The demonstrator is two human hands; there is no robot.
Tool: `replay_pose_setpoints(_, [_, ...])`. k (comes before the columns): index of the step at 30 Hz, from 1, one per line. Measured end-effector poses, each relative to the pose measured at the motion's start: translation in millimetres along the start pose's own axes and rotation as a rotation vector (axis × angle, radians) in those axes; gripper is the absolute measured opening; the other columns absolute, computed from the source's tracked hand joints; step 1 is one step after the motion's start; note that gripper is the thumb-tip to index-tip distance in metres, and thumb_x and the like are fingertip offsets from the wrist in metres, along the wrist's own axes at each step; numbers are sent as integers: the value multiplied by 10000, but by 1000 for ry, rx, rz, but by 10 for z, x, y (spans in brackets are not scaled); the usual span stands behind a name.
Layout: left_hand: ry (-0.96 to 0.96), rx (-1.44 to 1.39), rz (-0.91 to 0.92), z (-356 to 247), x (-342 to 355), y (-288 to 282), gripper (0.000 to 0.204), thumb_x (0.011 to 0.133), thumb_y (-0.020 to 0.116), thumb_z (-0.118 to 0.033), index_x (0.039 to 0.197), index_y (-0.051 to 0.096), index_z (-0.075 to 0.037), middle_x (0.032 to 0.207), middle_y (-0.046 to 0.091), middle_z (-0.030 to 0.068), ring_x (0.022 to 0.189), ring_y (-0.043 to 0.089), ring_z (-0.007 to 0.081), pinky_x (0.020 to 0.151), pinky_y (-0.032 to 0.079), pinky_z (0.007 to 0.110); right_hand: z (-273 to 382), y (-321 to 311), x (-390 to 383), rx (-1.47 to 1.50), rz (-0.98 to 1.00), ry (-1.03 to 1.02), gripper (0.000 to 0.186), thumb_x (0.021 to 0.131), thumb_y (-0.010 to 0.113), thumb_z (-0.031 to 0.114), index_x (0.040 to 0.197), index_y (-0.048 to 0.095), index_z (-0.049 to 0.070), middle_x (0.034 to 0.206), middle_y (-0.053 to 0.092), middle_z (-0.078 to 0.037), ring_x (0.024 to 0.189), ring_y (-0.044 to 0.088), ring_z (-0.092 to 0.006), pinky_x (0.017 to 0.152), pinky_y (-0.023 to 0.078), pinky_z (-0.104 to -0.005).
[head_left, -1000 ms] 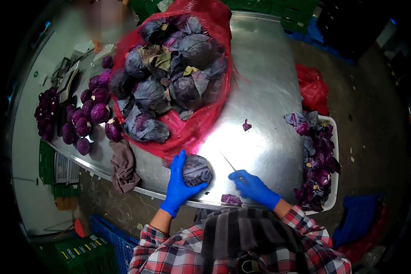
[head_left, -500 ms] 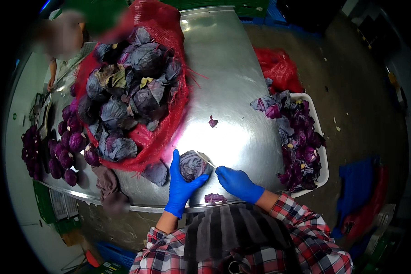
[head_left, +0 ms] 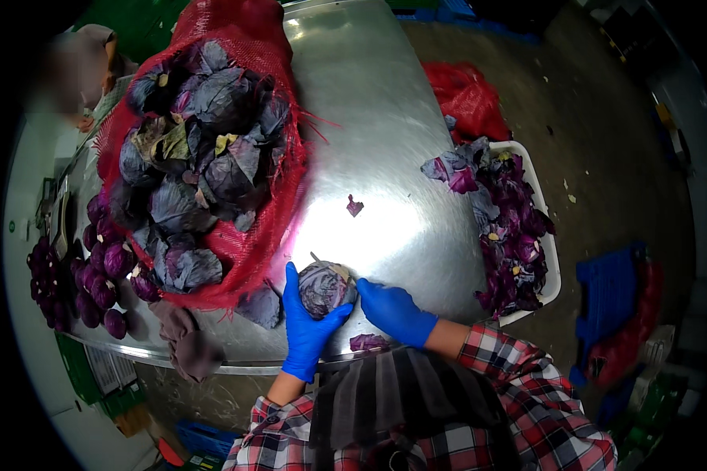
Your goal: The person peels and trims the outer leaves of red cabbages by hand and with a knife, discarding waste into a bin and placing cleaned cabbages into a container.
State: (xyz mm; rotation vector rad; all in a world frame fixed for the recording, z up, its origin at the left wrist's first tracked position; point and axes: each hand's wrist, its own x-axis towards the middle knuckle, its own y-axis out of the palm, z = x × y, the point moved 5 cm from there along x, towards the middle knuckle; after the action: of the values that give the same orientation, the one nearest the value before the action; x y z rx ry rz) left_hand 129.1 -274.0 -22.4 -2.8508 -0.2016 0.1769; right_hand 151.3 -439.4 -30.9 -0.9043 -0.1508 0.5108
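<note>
My left hand (head_left: 306, 334), in a blue glove, cups a red cabbage (head_left: 322, 292) from the left and below, holding it just above the steel table (head_left: 416, 267). My right hand (head_left: 393, 310), gloved in blue too, is closed around a knife against the cabbage's right side. The blade is mostly hidden now; a thin dark tip sticks out beyond the cabbage's far edge, which may be the blade or a leaf. A trimmed purple leaf (head_left: 368, 343) lies near the table's front edge, and a small scrap (head_left: 354, 206) farther away.
A red mesh sack (head_left: 279, 157) full of cabbages lies open at the left. Several trimmed cabbages (head_left: 104, 292) sit beyond it, near a brown cloth (head_left: 184, 341). At the right, a white bin (head_left: 554, 263) holds leaves, with another red sack (head_left: 467, 102) behind it. A person (head_left: 94, 67) stands far left.
My right hand has moved slightly left, up to the cabbage, and the knife blade that showed over its top is now mostly out of sight. The whole view has shifted a little.
</note>
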Motion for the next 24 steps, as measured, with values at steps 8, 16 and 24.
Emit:
replay_pose_setpoints(8, [223, 245, -14, -183, -113, 101, 1135, 606, 857, -252, 1469, 153, -33, 1451, 278, 143, 1266, 386, 264, 1078, 309, 372, -284, 145, 313, 83, 213, 249, 292, 911, 438, 181, 1131, 492, -3, 945, 629, -249, 775, 645, -401, 709, 519, -460])
replay_pose_setpoints(16, [164, -129, -112, -7, -195, 111, 1035, 676, 809, -220, 1454, 157, -22, 1449, 270, 141, 1291, 342, 256, 1092, 275, 372, -246, -138, 94, 988, 344, 366, 548, 861, 527, 189, 1378, 383, 74, 714, 568, -96, 436, 521, -137, 389, 441, -271])
replay_pose_setpoints(24, [209, -74, 180, -186, -114, 324, 983, 683, 816, -207, 1452, 223, -56, 1446, 300, 133, 1300, 360, 262, 1090, 311, 367, -398, -392, 55, 346, -173, 149, 375, 889, 537, 415, 1057, 568, 81, 715, 640, -157, 632, 639, -316, 580, 503, -401])
